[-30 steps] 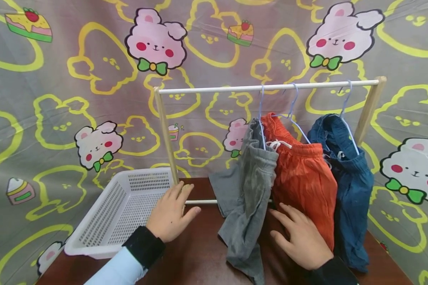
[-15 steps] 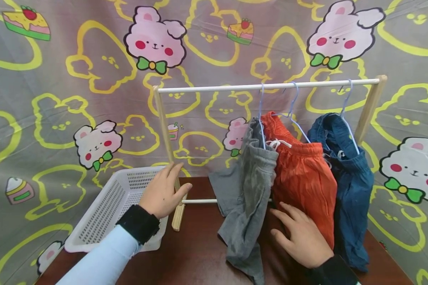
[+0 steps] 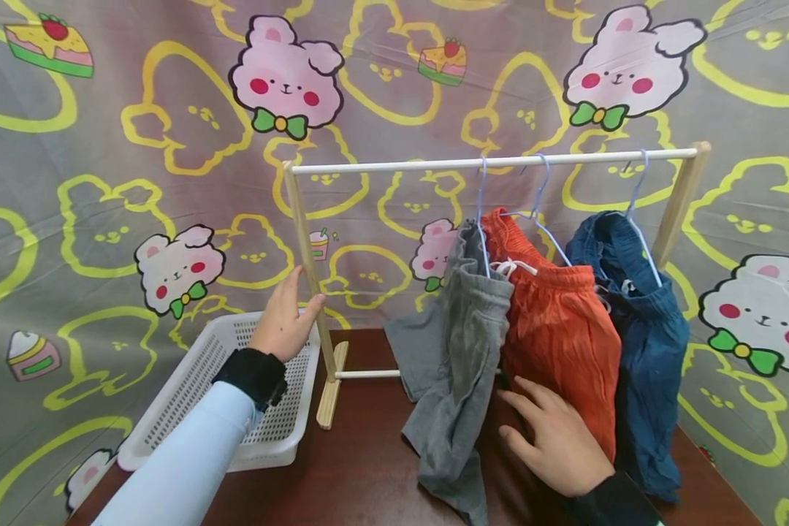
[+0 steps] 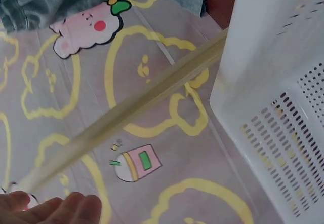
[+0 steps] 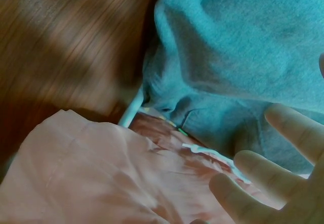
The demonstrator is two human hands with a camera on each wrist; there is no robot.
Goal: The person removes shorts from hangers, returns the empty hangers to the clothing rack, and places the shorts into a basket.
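Observation:
My left hand [image 3: 283,321] is raised over the white basket [image 3: 305,409], fingers extended, beside the left wooden post [image 3: 310,274] of a small clothes rack. In the left wrist view its fingertips [image 4: 76,209] show near one end of that post. My right hand [image 3: 559,438] has its fingers spread low in front of the orange drawstring pants [image 3: 565,329], just right of the grey pants [image 3: 467,365]. The right wrist view shows its fingers [image 5: 273,178] across both garments, holding nothing. Farther right hang blue pants [image 3: 654,365].
The rack's white top rail [image 3: 401,165] carries the pants on thin lilac hangers [image 3: 544,190]. A white lower bar [image 3: 368,374] joins the posts, and a wooden foot [image 3: 329,402] rests on the brown table [image 3: 361,467]. A patterned cloth [image 3: 381,95] hangs behind.
My left hand has moved left and up, from in front of the post's lower end to beside the post above the basket. My right hand and the pants stay put.

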